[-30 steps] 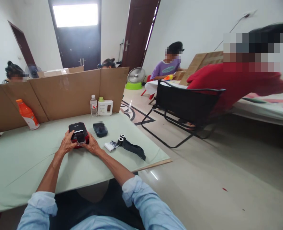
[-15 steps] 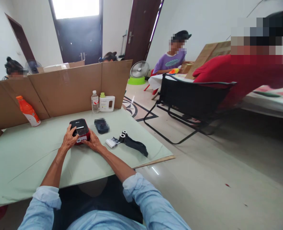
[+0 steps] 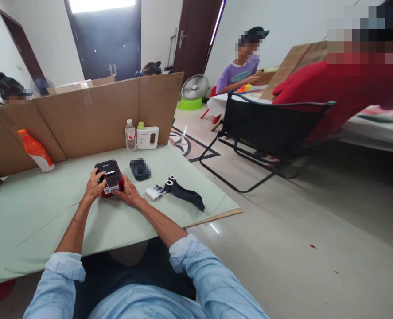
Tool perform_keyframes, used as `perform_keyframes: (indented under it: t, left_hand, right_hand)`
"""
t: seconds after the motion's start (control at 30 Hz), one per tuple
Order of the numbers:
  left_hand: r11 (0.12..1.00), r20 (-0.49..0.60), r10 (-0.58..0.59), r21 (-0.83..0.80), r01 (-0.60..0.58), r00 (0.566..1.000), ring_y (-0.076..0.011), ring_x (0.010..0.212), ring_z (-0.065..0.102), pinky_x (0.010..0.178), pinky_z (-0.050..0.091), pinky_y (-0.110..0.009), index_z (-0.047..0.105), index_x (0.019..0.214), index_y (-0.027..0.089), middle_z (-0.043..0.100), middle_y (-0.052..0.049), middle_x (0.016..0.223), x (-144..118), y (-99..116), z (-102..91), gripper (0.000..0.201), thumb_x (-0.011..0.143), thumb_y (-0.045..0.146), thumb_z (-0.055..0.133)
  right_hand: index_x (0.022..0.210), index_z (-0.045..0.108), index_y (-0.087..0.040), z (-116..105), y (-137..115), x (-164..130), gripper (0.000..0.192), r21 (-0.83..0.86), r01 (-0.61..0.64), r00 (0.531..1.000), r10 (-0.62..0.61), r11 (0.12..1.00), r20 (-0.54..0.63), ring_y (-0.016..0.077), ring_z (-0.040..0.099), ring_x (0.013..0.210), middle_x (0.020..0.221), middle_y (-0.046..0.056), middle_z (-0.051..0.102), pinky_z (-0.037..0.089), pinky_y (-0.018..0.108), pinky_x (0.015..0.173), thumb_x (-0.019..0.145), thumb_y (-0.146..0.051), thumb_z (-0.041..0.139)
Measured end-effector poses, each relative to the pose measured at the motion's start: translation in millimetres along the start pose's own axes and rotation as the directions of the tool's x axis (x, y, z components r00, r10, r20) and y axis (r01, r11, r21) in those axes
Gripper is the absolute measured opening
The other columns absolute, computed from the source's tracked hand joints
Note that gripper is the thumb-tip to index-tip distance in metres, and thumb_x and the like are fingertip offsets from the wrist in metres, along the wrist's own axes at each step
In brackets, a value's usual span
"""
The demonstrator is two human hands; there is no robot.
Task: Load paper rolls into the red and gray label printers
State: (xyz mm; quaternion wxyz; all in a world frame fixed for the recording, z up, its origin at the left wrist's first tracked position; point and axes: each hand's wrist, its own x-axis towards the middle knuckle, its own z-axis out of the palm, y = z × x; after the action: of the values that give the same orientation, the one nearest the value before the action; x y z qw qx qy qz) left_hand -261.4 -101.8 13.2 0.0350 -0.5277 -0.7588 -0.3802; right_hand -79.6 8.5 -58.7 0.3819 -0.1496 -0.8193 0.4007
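Holding the small red and black label printer (image 3: 109, 177) between both palms, the person kept it flat on the pale green table (image 3: 33, 221), just in front of the cardboard screen (image 3: 83, 119). The left hand (image 3: 93, 188) curled loosely around its near left side with the thumb up on the lid, and the right hand (image 3: 127, 194) pressed half-open against the right side. A printed label (image 3: 110, 189) stuck out of the front slot between the thumbs. Doing this well probably meant bracing the body with one hand and drawing the label straight out, not sideways. Two small rolls (image 3: 169, 182) and a dark pouch (image 3: 139, 169) lay apart to the right.
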Motion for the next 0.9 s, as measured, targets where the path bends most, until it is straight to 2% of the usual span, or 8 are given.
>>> perform_keyframes:
  t: [0.2,0.3,0.47,0.53,0.63,0.8,0.9]
  left_hand:
    - [0.99,0.244,0.096,0.082,-0.119,0.965,-0.0394,0.153,0.043,0.123,0.043,-0.056,0.062,0.147,0.021,0.038,-0.018,0.167,-1,-5,-24.8,0.077,0.076,0.043,0.082]
    - [0.982,0.29,0.104,0.123,-0.145,0.951,-0.0413,0.152,0.044,0.12,0.046,-0.056,0.057,0.152,0.021,0.036,-0.019,0.169,0,-5,-30.7,0.086,0.074,0.046,0.084]
    - [0.974,0.234,0.141,0.14,-0.177,0.962,-0.0407,0.152,0.044,0.122,0.044,-0.057,0.054,0.152,0.02,0.041,-0.019,0.167,-6,-8,-28.2,0.085,0.075,0.041,0.083]
    - [0.974,0.181,0.173,0.112,-0.195,0.968,-0.0392,0.153,0.044,0.122,0.044,-0.056,0.048,0.156,0.019,0.043,-0.019,0.166,-10,-10,-27.0,0.091,0.075,0.039,0.084]
    - [0.981,0.124,0.182,0.043,-0.189,0.975,-0.0372,0.151,0.047,0.118,0.05,-0.054,0.041,0.159,0.02,0.043,-0.019,0.166,-15,-11,-27.1,0.098,0.074,0.039,0.085]
    - [0.987,0.088,0.16,0.022,-0.162,0.983,-0.036,0.14,0.059,0.093,0.066,-0.045,0.055,0.146,0.02,0.048,-0.018,0.163,-21,-4,-30.2,0.08,0.073,0.033,0.087]
    - [0.979,0.044,0.187,0.071,-0.19,0.981,-0.034,0.132,0.065,0.081,0.068,-0.04,0.064,0.135,0.02,0.057,-0.016,0.156,-28,1,-31.1,0.065,0.075,0.031,0.085]
  right_hand:
    - [0.165,0.028,-0.026,2,2,0,0.1,0.008,-0.003,1.0,0.003,1.0,-0.02,0.035,0.05,0.144,0.156,0.015,0.051,0.041,0.054,0.12,0.085,-0.057,0.08]
    - [0.165,0.028,-0.026,3,1,1,0.1,0.007,-0.007,1.0,0.008,1.0,-0.024,0.0348,0.051,0.144,0.155,0.016,0.052,0.041,0.054,0.121,0.085,-0.056,0.08]
    - [0.164,0.03,-0.025,0,-3,0,0.096,0.019,-0.015,1.0,0.015,1.0,-0.011,0.0334,0.051,0.142,0.153,0.015,0.054,0.043,0.052,0.119,0.086,-0.055,0.079]
    - [0.164,0.03,-0.026,-1,-5,0,0.095,0.029,-0.019,1.0,0.019,0.999,-0.009,0.0326,0.051,0.143,0.154,0.015,0.053,0.042,0.052,0.12,0.087,-0.054,0.078]
    - [0.163,0.031,-0.025,-2,-8,-1,0.094,0.033,-0.019,1.0,0.02,0.999,-0.013,0.0327,0.051,0.143,0.154,0.015,0.053,0.042,0.052,0.121,0.087,-0.052,0.079]
    - [0.162,0.034,-0.025,-2,-8,-2,0.092,0.034,-0.02,1.0,0.02,0.999,-0.018,0.0328,0.054,0.14,0.152,0.015,0.056,0.044,0.051,0.118,0.086,-0.051,0.08]
    - [0.162,0.034,-0.025,-2,-7,-2,0.093,0.033,-0.017,1.0,0.018,0.999,-0.018,0.0328,0.053,0.141,0.152,0.015,0.055,0.044,0.051,0.118,0.086,-0.052,0.079]
